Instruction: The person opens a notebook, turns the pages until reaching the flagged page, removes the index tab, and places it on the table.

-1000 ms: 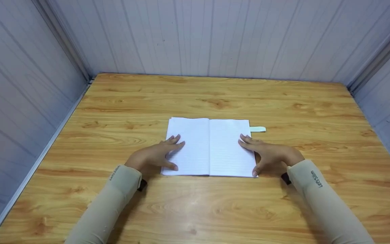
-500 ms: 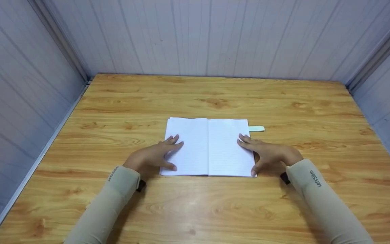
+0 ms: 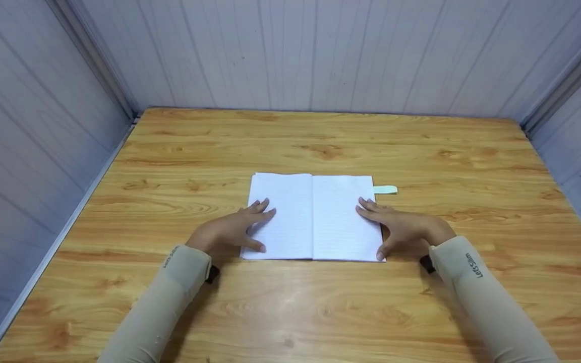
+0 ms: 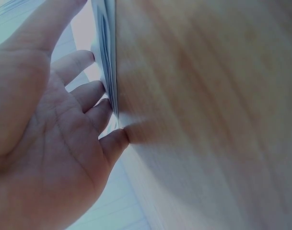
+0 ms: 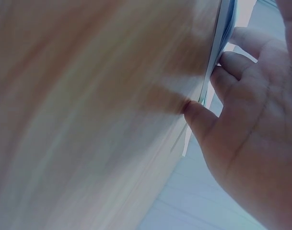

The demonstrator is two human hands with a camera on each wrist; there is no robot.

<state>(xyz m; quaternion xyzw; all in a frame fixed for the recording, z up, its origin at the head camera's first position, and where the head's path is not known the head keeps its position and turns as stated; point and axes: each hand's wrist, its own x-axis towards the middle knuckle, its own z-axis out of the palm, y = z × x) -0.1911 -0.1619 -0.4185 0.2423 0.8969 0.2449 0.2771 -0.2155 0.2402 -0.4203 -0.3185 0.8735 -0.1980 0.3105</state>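
Observation:
An open notebook (image 3: pixel 312 217) with white lined pages lies flat on the wooden table, its fold running down the middle. A pale green strap (image 3: pixel 385 189) sticks out past its right edge. My left hand (image 3: pixel 235 229) rests at the left page's outer edge, fingers and thumb spread over the paper. At the right page's outer edge, my right hand (image 3: pixel 401 227) lies the same way, its thumb near the lower corner. Both wrist views show the notebook's page edges (image 4: pixel 107 52) beside the fingers, with the little finger of each hand down on the tabletop.
The wooden table (image 3: pixel 290 312) has pale panelled walls (image 3: pixel 290 55) at its back and on both sides. Light sleeves cover both forearms, and a dark band (image 3: pixel 213 274) shows under the left cuff.

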